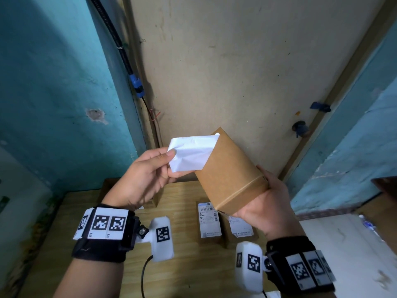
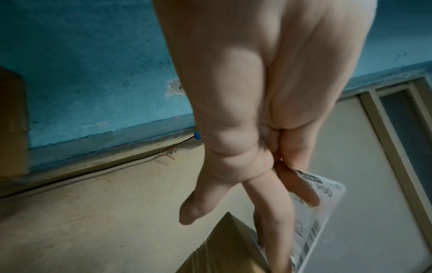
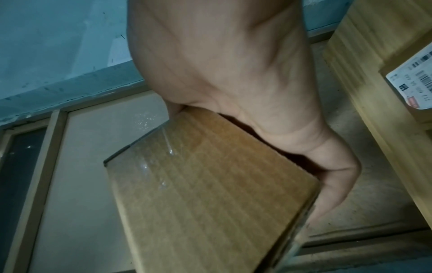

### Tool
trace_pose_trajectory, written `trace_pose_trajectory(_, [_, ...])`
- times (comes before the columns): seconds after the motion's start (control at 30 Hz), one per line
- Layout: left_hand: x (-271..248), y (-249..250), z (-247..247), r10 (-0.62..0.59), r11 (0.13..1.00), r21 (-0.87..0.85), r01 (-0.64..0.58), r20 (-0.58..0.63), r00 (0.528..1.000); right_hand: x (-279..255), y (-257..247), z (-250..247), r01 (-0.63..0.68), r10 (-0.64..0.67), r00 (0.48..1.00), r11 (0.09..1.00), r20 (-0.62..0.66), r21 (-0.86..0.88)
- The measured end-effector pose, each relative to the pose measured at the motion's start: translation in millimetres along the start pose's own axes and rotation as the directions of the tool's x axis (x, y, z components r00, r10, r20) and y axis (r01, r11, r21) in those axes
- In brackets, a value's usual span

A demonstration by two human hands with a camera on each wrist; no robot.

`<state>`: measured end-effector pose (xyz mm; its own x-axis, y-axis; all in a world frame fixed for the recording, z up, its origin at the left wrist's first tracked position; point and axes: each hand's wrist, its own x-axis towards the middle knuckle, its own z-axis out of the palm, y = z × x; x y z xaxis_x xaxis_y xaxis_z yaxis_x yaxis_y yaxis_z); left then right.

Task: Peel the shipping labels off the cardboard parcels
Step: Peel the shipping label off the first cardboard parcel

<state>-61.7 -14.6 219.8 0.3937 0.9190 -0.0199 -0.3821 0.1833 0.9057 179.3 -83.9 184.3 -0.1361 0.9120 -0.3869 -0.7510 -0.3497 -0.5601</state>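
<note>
My right hand (image 1: pixel 265 198) grips the lower end of a brown cardboard parcel (image 1: pixel 227 171) held up tilted above the table. My left hand (image 1: pixel 150 171) pinches a white shipping label (image 1: pixel 191 153) between thumb and fingers; the label is peeled back from the parcel's left face and still touches it along the upper edge. In the left wrist view the label (image 2: pixel 311 218) shows printed text and a barcode behind my fingers (image 2: pixel 297 186), with the parcel's corner (image 2: pixel 224 245) below. The right wrist view shows the parcel's taped side (image 3: pixel 205 186) in my right hand (image 3: pixel 233 73).
On the wooden table (image 1: pixel 184 265) below lie two more parcels with labels (image 1: pixel 209 220) (image 1: pixel 240 225) on top, and another box (image 1: pixel 158 196) behind my left hand. A beige wall panel stands behind, blue walls at both sides. A white surface (image 1: pixel 343 244) lies at the right.
</note>
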Motion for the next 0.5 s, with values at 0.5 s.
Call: trace_pose_trajectory(0.5, [-5.3, -2.1, -13.5, 0.013, 0.992, 0.121, -0.022, 0.077, 0.997, 14.7, -3.6, -8.8, 0.183, -0.183, 0.983, 0.982, 0.024, -0.033])
